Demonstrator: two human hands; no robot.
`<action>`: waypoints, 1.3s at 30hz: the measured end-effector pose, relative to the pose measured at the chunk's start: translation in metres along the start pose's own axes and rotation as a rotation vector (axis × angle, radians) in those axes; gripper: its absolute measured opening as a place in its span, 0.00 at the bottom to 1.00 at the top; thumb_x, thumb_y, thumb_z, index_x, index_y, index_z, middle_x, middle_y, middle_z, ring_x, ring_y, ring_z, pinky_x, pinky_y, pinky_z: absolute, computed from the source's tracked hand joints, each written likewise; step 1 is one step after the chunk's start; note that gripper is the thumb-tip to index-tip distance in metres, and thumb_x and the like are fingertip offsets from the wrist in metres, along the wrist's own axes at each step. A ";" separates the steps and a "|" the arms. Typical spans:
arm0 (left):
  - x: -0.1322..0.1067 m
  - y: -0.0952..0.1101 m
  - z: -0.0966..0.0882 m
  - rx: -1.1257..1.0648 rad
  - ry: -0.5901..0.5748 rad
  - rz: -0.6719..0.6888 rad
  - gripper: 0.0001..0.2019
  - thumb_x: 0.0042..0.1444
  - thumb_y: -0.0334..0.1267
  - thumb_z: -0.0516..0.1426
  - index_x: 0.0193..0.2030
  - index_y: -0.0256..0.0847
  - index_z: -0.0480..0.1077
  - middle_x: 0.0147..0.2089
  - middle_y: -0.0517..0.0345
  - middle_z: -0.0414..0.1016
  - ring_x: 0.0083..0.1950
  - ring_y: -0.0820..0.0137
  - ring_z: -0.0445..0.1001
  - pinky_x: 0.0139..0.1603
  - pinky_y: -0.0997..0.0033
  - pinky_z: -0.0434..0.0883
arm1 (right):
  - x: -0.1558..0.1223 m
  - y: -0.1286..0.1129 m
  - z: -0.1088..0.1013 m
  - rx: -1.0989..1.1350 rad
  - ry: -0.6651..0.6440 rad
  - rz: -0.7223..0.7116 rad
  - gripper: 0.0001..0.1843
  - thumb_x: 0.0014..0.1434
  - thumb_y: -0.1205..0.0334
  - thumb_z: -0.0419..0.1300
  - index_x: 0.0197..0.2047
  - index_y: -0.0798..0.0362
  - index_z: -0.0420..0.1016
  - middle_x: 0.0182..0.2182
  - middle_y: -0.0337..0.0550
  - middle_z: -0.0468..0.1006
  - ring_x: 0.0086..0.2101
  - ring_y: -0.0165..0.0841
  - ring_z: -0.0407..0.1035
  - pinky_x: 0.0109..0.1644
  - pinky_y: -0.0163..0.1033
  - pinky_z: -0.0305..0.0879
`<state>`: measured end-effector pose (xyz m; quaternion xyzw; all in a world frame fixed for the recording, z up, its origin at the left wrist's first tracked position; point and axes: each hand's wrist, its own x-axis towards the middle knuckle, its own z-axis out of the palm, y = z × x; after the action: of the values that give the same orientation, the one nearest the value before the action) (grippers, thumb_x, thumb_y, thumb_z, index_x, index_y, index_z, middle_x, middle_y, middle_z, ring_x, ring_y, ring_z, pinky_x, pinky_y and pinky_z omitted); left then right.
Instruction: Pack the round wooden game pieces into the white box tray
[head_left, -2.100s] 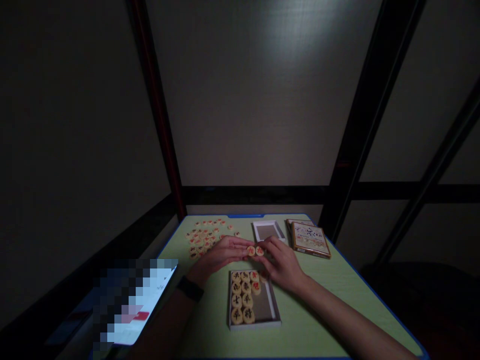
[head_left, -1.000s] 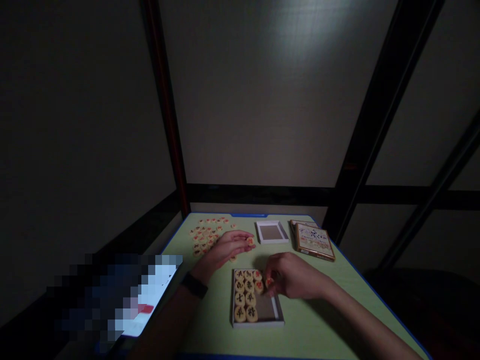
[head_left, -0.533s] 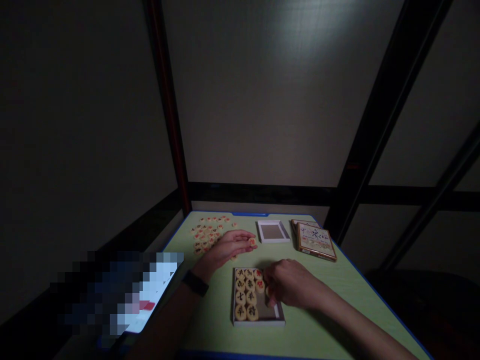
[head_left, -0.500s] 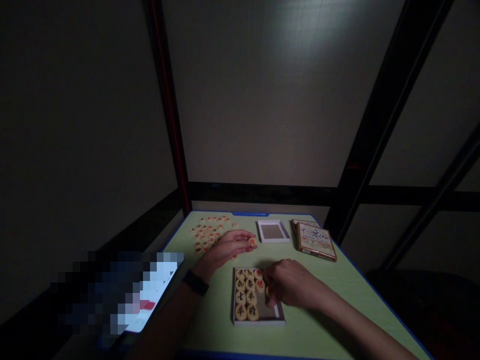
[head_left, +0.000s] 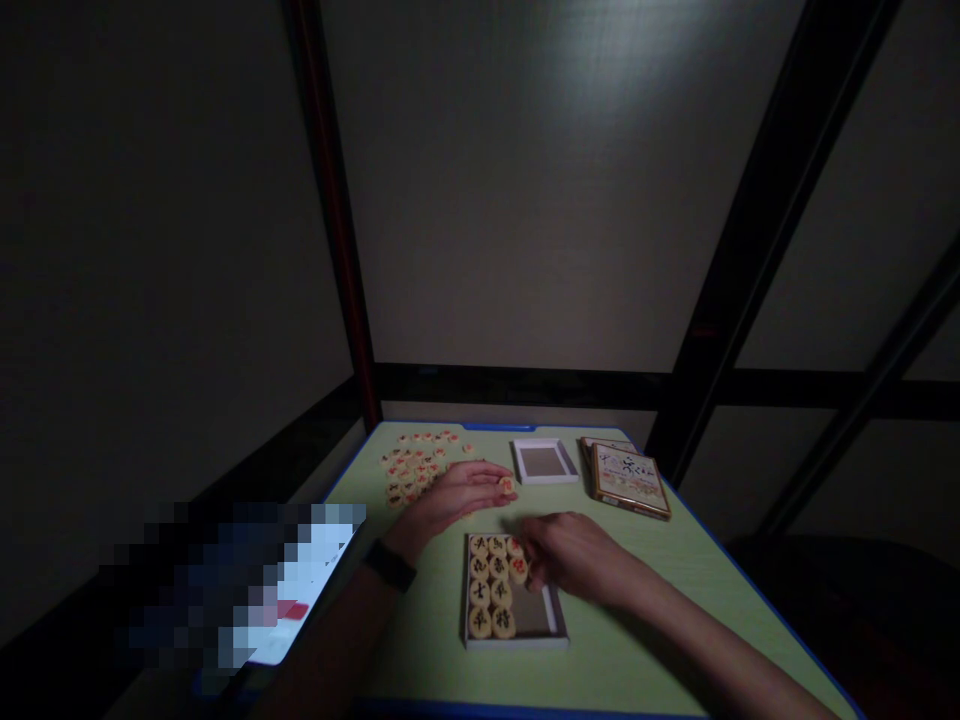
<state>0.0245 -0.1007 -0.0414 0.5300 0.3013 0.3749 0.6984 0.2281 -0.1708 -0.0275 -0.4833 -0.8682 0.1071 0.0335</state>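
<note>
- Left hand (head_left: 459, 490): at eleven o'clock from the shallow box (head_left: 517, 643), fingers stretched out and close together, with a red-marked disc (head_left: 507, 485) held at their tips.
- Right hand (head_left: 574, 552): at two o'clock on the same box, over its rim, fingers curled inward — how far apart they are, and whether they have hold of anything, I can't say, as the hand hides it.
- In the box: eight black-marked discs (head_left: 480, 594) in two columns of four toward nine o'clock; two red-marked ones show beside them, just short of the right fingers.
- Scattered discs (head_left: 410, 465): farther out at eleven o'clock, face up on the green table (head_left: 615, 650).
- White tray (head_left: 568, 477): just past twelve — with decorated boxes (head_left: 630, 480) beyond one o'clock.
</note>
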 end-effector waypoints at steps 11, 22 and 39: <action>0.000 -0.004 -0.001 0.029 -0.151 -0.038 0.21 0.44 0.37 0.72 0.46 0.33 0.78 0.45 0.44 0.81 0.46 0.64 0.80 0.54 0.66 0.72 | 0.006 0.010 0.001 0.068 0.426 -0.041 0.14 0.63 0.62 0.59 0.52 0.53 0.72 0.42 0.48 0.77 0.39 0.36 0.73 0.40 0.37 0.64; 0.002 -0.007 -0.002 0.138 -0.277 -0.024 0.22 0.43 0.40 0.72 0.45 0.33 0.78 0.45 0.44 0.81 0.45 0.64 0.80 0.51 0.66 0.72 | 0.006 0.013 0.007 0.007 0.468 -0.131 0.16 0.67 0.58 0.53 0.55 0.53 0.71 0.44 0.49 0.74 0.39 0.37 0.73 0.41 0.39 0.68; -0.003 -0.006 -0.002 0.050 -0.258 -0.036 0.25 0.45 0.36 0.71 0.51 0.34 0.75 0.47 0.43 0.80 0.48 0.62 0.80 0.54 0.62 0.73 | 0.004 0.012 -0.001 0.082 0.485 -0.161 0.11 0.65 0.62 0.53 0.48 0.55 0.73 0.41 0.49 0.77 0.40 0.36 0.72 0.44 0.39 0.68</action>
<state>0.0230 -0.1028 -0.0472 0.5854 0.2276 0.2834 0.7247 0.2365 -0.1614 -0.0295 -0.4225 -0.8653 0.0203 0.2689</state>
